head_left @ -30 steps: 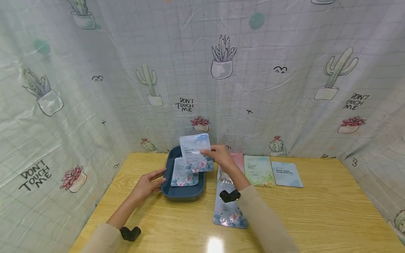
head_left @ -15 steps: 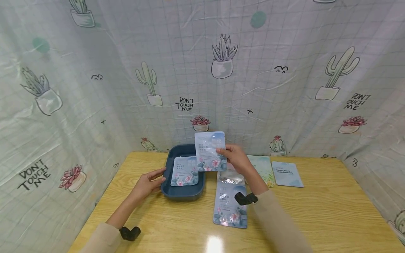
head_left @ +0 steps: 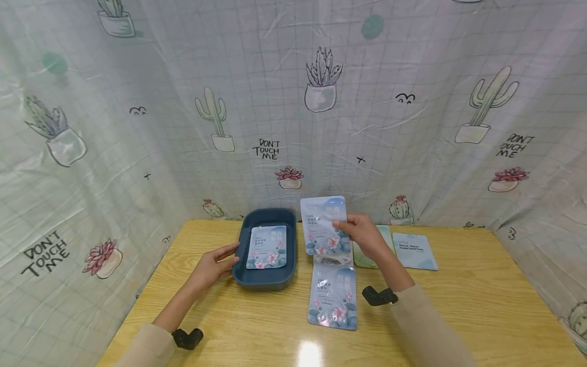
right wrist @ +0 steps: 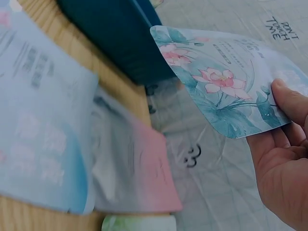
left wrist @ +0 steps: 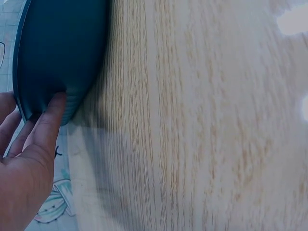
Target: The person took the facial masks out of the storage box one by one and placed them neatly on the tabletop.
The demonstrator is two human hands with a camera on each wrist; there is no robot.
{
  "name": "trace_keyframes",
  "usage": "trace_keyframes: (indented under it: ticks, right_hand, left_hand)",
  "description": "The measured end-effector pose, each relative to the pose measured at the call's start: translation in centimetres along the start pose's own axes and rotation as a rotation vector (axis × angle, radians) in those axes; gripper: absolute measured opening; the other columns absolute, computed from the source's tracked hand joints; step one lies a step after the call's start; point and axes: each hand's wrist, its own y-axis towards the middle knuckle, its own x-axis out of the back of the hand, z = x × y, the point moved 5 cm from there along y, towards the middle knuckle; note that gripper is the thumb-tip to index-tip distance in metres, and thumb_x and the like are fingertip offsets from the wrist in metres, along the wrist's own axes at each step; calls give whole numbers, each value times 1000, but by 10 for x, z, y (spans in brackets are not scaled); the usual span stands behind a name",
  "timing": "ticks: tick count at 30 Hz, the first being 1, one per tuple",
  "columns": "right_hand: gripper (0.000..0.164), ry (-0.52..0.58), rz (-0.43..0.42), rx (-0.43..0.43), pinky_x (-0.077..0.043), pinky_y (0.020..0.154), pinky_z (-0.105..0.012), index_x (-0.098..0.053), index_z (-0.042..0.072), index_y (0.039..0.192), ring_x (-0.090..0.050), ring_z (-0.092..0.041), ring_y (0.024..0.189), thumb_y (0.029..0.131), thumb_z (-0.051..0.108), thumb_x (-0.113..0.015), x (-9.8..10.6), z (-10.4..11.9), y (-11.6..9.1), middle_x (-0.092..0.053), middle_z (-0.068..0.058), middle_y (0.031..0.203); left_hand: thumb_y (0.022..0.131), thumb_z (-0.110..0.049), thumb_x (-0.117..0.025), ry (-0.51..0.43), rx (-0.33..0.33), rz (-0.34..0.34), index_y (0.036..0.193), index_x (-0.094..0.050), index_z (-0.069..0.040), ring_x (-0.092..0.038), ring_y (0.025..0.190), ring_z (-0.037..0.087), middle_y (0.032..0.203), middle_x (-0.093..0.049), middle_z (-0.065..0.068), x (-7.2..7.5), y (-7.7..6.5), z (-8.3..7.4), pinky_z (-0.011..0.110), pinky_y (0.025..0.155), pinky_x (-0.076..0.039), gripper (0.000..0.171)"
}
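1. Looking down from the head view, we see the right hand pinching a lotus-print pouch by its right edge; the thumb presses on the printed front, and in the right wrist view the other fingers lie behind it.
2. We find this pouch raised off the surface, its front turned toward the head camera; it is to the right of the tray and, from the head, covers most of a silver-and-pink pouch.
3. We see the left hand with its fingers stretched out; their tips touch the outer wall of the dark blue tray at its left side.
4. Inside the tray we see a matching pouch lying flat, printed side up; its pink flowers are at the end nearer the person.
5. Right of the tray, nearer the person, we see a front pouch with the same print, flat on the surface; its far edge meets the silver-and-pink pouch, though we cannot tell how far they overlap.
6. Farther right we see a green pouch, partly hidden by the right hand and forearm; just beside it lies a pale blue pouch with dark lettering.
7. Behind everything we see a cactus-print curtain; beige sleeves cover both forearms.
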Motion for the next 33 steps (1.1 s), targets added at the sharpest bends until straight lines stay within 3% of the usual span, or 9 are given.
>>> trace_keyframes:
  ticks: [3, 6, 10, 13, 16, 20, 24, 28, 33]
  right_hand:
    - [32, -35, -17, -21, -56, 79, -32, -74, -2, 111, -60, -14, 78, 102, 27, -65, 8, -7, -7, -70, -2, 88]
    - [32, -58, -54, -62, -52, 74, -34, -72, -1, 97, -50, -14, 69, 100, 30, -67, 18, -16, -16, -63, 0, 76]
    - [37, -80, -74, -82, -51, 71, -31, -73, -3, 104, -52, -11, 71, 100, 33, -67, 30, -26, -30, -71, -4, 86]
    - [42, -89, -71, -91, -56, 77, -27, -72, 0, 122, -62, -8, 81, 100, 35, -66, 39, -31, -41, -76, -7, 106]
    - [42, -91, -88, -119, -50, 66, -27, -73, -2, 117, -48, -9, 66, 100, 36, -66, 49, -38, -51, -75, -7, 96]
    - [45, -89, -112, -151, -50, 63, -27, -71, -4, 119, -54, -9, 67, 100, 36, -67, 62, -45, -61, -75, -6, 96]
    - [50, -36, -110, -162, -60, 77, -27, -64, -8, 130, -71, -9, 92, 100, 32, -67, 68, -51, -69, -75, -10, 114]
    - [49, 11, -112, -183, -60, 80, -27, -62, -13, 130, -70, -7, 95, 100, 26, -68, 72, -58, -80, -74, -9, 115]
    - [54, -27, -97, -238, -59, 82, -27, -56, -13, 136, -68, -4, 98, 101, 27, -66, 83, -71, -96, -71, -10, 123]
  left_hand:
    - [99, -15, -68, 11, 1, -2, 153, -47, -11, -60, 126, 30, 157, -42, 18, 1, -1, -1, 32, 88, -59, 58]
    - [100, -15, -67, 11, 3, 0, 153, -47, -11, -59, 127, 31, 157, -42, 18, 2, -1, 1, 32, 89, -59, 58]
    - [100, -16, -67, 8, 1, 0, 153, -47, -12, -59, 126, 31, 158, -41, 18, 3, -1, 2, 33, 89, -59, 58]
    - [100, -16, -67, 4, -1, 6, 154, -47, -12, -59, 126, 31, 158, -41, 19, 3, -1, 2, 33, 90, -59, 58]
    - [100, -16, -67, -1, 1, 7, 154, -47, -12, -59, 126, 30, 158, -41, 19, 3, 0, 1, 33, 90, -59, 58]
    - [100, -15, -67, -11, 2, 7, 154, -47, -12, -60, 125, 28, 158, -41, 19, 4, 1, 1, 34, 91, -59, 58]
    - [99, -15, -68, -7, -1, 0, 153, -48, -12, -60, 125, 29, 157, -42, 18, 4, 1, 2, 34, 90, -59, 57]
    - [99, -16, -68, 6, 3, -5, 153, -48, -11, -60, 126, 30, 157, -42, 19, 4, 0, 2, 34, 89, -59, 58]
    - [99, -16, -69, 10, 2, -13, 153, -49, -12, -60, 126, 30, 157, -43, 19, 2, -1, 1, 33, 89, -59, 58]
